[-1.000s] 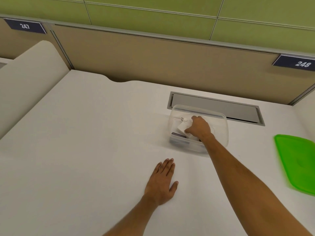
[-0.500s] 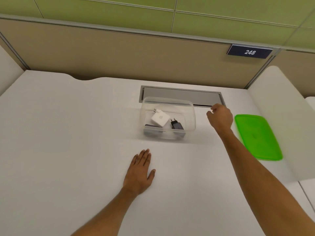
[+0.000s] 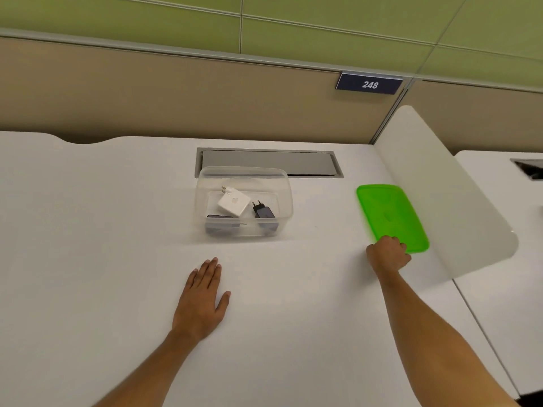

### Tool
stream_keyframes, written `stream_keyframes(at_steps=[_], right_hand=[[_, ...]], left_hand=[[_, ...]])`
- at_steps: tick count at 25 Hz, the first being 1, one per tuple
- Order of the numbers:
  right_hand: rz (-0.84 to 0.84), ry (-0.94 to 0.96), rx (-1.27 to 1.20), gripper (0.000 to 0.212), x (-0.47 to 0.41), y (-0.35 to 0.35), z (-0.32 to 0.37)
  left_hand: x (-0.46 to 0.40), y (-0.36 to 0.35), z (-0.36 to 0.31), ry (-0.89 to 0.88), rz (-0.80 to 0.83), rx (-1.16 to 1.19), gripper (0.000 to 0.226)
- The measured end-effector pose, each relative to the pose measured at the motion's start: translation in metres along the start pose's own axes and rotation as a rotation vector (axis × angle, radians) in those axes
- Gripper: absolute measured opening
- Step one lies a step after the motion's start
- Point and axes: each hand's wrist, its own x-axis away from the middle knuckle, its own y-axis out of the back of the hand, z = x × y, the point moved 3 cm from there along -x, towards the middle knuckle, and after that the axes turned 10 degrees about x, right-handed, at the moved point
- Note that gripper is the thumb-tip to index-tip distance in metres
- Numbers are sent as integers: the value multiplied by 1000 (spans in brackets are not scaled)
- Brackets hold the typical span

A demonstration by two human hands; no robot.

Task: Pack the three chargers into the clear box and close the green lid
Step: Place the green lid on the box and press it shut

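Observation:
The clear box [image 3: 289, 201] stands lidless on the white desk, in the middle. Inside it lie a white charger [image 3: 233, 202], a black charger [image 3: 263, 212] with its plug pins up, and a dark charger [image 3: 220, 223] at the near wall. The green lid [image 3: 389, 215] lies flat to the right of the box. My right hand [image 3: 388, 252] is at the lid's near edge, with its fingers curled onto that edge. Palm down, my left hand [image 3: 202, 301] rests flat on the desk in front of the box, holding nothing.
A grey cable hatch [image 3: 308, 163] is set into the desk just behind the box. A white curved divider [image 3: 440, 201] rises right beside the lid. A beige partition with a sign reading 248 [image 3: 369, 84] closes off the back.
My right hand left the box, where the white charger now lies, and swung right to the green lid's near edge. The view turned right. My left hand stayed flat.

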Motion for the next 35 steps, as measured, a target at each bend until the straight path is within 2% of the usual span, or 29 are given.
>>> stream_keyframes(at_steps=[10,17,21,25,29,32,35], right_hand=[[-115,28,-111,27,4,3,-1],[-423,-1,-499,26,-1,60,14],[-512,-18,-640,23,-1,96,23],[-584,57,-755,22,12,136,40],[-656,102,-889,25,33,183,56],[-629,134,-1032,25,44,210,70],[-420,220,-1212,23,50,221,90]], left_hand=[[1,4,-5,22,14,16,79],[1,6,-6,16,31,6,83],[0,6,-7,-17,18,10,87],[-3,13,-8,-6,-47,81,78],[-18,41,-18,-4,-222,240,71],[-44,71,-27,47,-351,422,66],[-72,95,-32,170,-395,623,65]])
